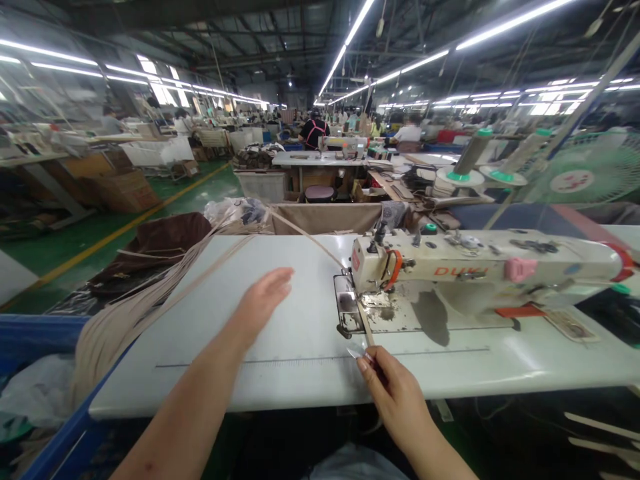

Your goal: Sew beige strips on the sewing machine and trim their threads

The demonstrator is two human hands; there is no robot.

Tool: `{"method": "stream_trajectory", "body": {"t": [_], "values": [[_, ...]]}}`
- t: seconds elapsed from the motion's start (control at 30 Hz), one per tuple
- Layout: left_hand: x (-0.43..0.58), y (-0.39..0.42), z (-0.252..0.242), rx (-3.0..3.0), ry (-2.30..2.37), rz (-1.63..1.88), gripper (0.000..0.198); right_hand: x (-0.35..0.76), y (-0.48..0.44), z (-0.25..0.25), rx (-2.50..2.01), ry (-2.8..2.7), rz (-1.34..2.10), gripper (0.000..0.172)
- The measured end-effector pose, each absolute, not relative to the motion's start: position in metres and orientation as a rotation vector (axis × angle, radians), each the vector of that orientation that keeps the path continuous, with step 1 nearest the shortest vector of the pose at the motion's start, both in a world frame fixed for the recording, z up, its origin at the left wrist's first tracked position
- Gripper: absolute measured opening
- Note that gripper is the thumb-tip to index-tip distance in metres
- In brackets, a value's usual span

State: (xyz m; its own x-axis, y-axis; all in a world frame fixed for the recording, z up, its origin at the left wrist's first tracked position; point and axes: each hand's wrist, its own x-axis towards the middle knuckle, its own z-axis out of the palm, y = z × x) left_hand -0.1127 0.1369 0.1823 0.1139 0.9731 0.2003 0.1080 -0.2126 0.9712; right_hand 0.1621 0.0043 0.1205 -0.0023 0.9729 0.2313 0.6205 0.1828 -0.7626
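I am at a white sewing table [280, 333] with a cream sewing machine [480, 267] on its right half. A narrow tan strap [365, 323] runs out from under the needle area toward me. My right hand [395, 393] pinches the near end of that strap together with a small metal snipper near the table's front edge. My left hand [263, 300] hovers flat over the middle of the table, fingers stretched out and holding nothing. A bundle of long tan straps [150, 293] drapes over the table's left edge, and one strap leads from it to the needle.
A blue bin [30, 333] stands at the left with plastic bags. Thread cones [475, 157] and a green fan [595, 170] are behind the machine. A brown fabric pile [160, 243] lies beyond the table. Other workers sit at distant stations across a green floor.
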Motion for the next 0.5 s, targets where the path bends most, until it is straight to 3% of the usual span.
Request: {"method": "stream_trajectory", "body": {"t": [0.1, 0.3, 0.43, 0.5], "values": [[-0.086, 0.126, 0.153, 1.874, 1.204, 0.857, 0.038, 0.174, 0.005, 0.117, -1.551, -1.685, 0.543, 0.036], [-0.055, 0.066, 0.117, 2.366, 1.020, 0.263, 0.066, 0.218, 0.020, 0.136, -1.531, -1.650, 0.137, 0.049], [-0.080, 0.049, 0.089, 2.615, 1.189, 0.100, 0.078, 0.259, 0.037, 0.181, -1.503, -1.594, -0.206, 0.045], [-0.109, 0.060, 0.071, 2.629, 1.471, 0.068, 0.070, 0.280, 0.049, 0.205, -1.506, -1.559, -0.384, 0.040]]}}
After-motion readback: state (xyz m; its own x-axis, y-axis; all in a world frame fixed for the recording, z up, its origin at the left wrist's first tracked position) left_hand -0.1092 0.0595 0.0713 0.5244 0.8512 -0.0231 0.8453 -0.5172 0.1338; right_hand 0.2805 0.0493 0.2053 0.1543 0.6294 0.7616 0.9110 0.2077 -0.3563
